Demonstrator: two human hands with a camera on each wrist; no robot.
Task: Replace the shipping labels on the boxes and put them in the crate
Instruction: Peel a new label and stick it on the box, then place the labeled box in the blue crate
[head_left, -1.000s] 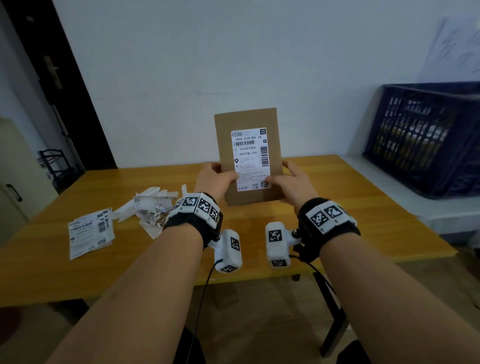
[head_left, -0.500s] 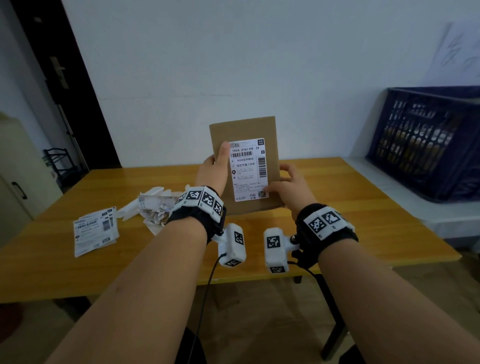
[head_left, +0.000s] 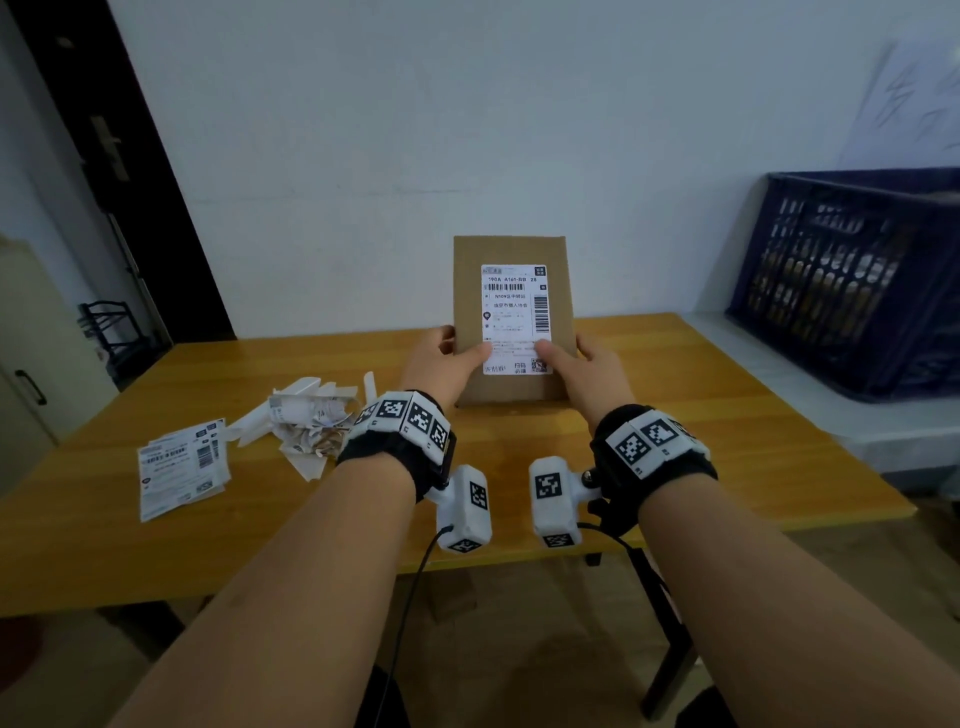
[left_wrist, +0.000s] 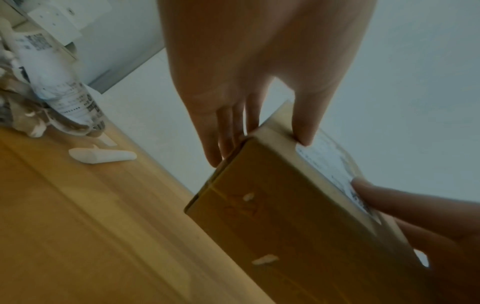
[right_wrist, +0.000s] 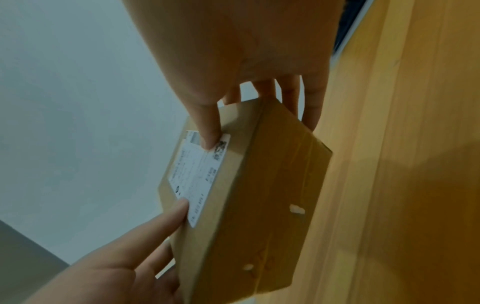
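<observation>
Cardboard box (head_left: 511, 322) stands upright above the tabletop (head_left: 727, 441), between my two hands, its labelled face toward me. I see my left hand (head_left: 441, 364) holding its left edge, fingers behind and thumb pressing the lower left part of the white shipping label (head_left: 514, 317). My right hand (head_left: 597, 369) holds the right edge the same way, thumb on the label's lower right corner. On the tabletop to the left lie crumpled label scraps (head_left: 306, 415) and, further left, flat labels (head_left: 179, 467). A dark blue crate (head_left: 852, 280) stands well apart on the right, on a lower white surface.
</observation>
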